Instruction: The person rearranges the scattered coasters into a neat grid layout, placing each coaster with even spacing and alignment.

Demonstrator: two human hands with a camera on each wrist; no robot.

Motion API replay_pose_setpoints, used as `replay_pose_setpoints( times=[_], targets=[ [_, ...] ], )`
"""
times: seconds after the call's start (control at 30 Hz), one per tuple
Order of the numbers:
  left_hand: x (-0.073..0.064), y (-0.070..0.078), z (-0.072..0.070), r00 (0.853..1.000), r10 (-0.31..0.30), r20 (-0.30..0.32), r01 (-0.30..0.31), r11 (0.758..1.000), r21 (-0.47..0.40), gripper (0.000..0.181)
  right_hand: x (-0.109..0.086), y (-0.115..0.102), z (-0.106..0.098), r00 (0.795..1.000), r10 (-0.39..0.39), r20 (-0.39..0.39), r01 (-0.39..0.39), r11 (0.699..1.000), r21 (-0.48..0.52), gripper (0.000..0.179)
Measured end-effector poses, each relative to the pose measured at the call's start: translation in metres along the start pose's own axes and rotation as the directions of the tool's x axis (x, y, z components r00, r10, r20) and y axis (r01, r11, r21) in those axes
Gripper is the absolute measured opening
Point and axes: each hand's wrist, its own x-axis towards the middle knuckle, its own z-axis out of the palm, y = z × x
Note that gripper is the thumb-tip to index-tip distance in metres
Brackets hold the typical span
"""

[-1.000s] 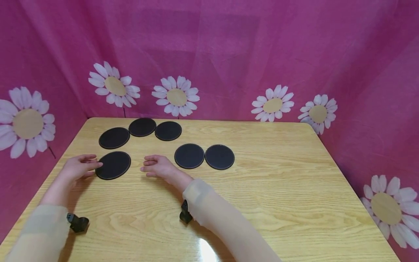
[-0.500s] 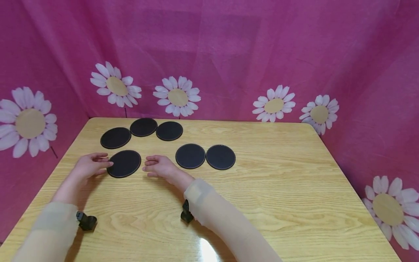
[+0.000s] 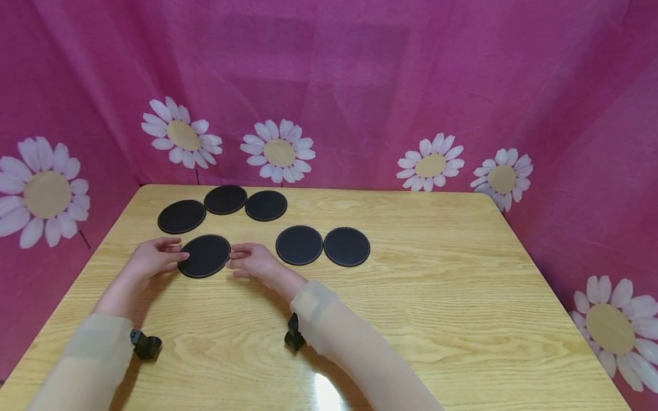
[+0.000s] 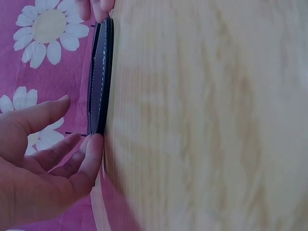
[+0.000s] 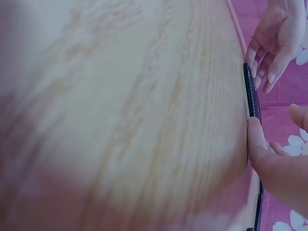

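A round black coaster [image 3: 204, 257] with a stitched rim lies flat on the wooden table between both hands. At its left edge rests my left hand [image 3: 154, 258], fingers loosely bent; in the left wrist view its fingertips touch the rim of the coaster [image 4: 99, 79] while the thumb stays apart. My right hand [image 3: 257, 262] is at the opposite edge. In the right wrist view its fingertips touch the coaster [image 5: 253, 98], with the thumb held away from it. Neither hand wraps around the coaster.
Behind lie three more black coasters: a left one [image 3: 181, 216], a middle one [image 3: 225, 200] and a right one [image 3: 266, 205]. Two others, one [image 3: 299, 245] touching its neighbour [image 3: 346, 246], sit right of my right hand. A pink flowered cloth [image 3: 349, 85] surrounds the table [image 3: 462, 297].
My left hand has moved right along the table, and the coaster has slid with it until it meets my right hand. The right hand has barely moved; the other coasters stay put.
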Motion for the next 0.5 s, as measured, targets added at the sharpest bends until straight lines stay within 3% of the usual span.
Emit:
replay_pose_setpoints(
  times=[0.27,0.5],
  targets=[
    [0.0,0.002,0.009,0.999,0.019,-0.026,-0.02,0.998,-0.059,0.064,-0.002,-0.002,-0.003,0.999,-0.023,-0.046,0.022,1.0,-0.02,0.047],
    [-0.001,0.006,0.013,0.998,0.015,-0.057,-0.019,0.998,-0.06,0.063,-0.003,-0.003,-0.007,0.996,-0.025,-0.087,0.025,1.0,-0.003,0.044]
  ],
)
